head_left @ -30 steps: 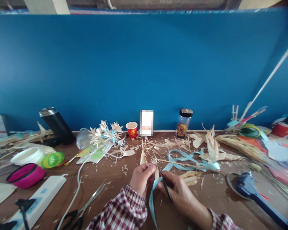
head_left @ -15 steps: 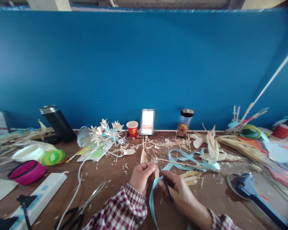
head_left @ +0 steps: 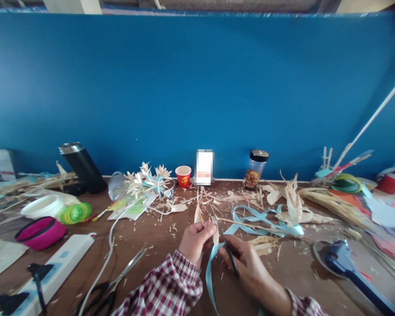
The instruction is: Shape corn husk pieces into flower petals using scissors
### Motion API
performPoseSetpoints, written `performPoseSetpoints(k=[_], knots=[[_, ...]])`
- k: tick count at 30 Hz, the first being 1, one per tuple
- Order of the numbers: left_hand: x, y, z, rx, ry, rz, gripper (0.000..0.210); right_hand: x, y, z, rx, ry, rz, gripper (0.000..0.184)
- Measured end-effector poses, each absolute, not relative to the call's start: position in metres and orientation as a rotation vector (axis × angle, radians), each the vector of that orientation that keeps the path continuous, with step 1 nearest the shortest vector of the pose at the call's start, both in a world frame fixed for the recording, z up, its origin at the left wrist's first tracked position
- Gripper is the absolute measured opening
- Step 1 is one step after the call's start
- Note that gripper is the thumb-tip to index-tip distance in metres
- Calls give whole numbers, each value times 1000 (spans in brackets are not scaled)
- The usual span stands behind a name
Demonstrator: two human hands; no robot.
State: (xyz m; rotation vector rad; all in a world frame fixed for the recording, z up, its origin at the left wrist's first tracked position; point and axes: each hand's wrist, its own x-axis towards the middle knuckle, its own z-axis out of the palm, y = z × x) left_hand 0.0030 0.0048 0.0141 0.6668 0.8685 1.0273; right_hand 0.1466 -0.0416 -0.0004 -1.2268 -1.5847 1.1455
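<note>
My left hand (head_left: pixel 197 240) is closed in a pinch on a small pale corn husk piece (head_left: pixel 216 236), which hangs below the fingertips. Another pointed husk piece (head_left: pixel 198 213) shows just beyond the fingers. My right hand (head_left: pixel 246 261) is wrapped round a slim dark pointed tool (head_left: pixel 231 255), its thin tip slanting up beside the husk piece; its exact kind is unclear. Light blue ribbon (head_left: pixel 210 276) hangs between the hands and down to the table's near side. A longer tangle of the ribbon lies beyond my right hand, near a thin stalk.
Black-handled scissors (head_left: pixel 113 287) lie left, near a power strip (head_left: pixel 61 263) and white cable (head_left: pixel 111 237). Husk flowers (head_left: pixel 148 180), a red paper cup (head_left: pixel 183 177) and a lidded jar (head_left: pixel 255 171) stand along the blue partition. A blue glue gun (head_left: pixel 344 261) lies right. Husk scraps litter the brown table.
The whole view has shifted slightly, so things appear a little farther right. Both hands keep nearly the same pose, still holding the husk piece and the dark tool.
</note>
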Motion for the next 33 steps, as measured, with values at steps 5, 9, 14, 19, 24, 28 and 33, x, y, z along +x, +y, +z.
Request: performPoseSetpoints(k=[5,9,14,19,24,28,33], knots=[[2,6,14,685,875,1028,34,147,-42,0,-1236,-1600,1147,12],[0,8,12,708,864,1030,33,147,-43,4,-1228,-1602,1154,17],[0,10,11,720,865,1038,33,146,-42,5,-1223,-1587,1168,18],[1,9,14,708,870,1028,33,146,-42,-1,-1234,-1581,1153,18],[2,6,9,719,884,1009,33,146,-43,-3,-1196,-1567,1166,15],[5,5,7,704,889,1011,34,146,-42,-4,-1168,-1557,1178,13],[6,3,14,632,881,1000,36,146,-42,-5,-1182,-1564,1146,14]])
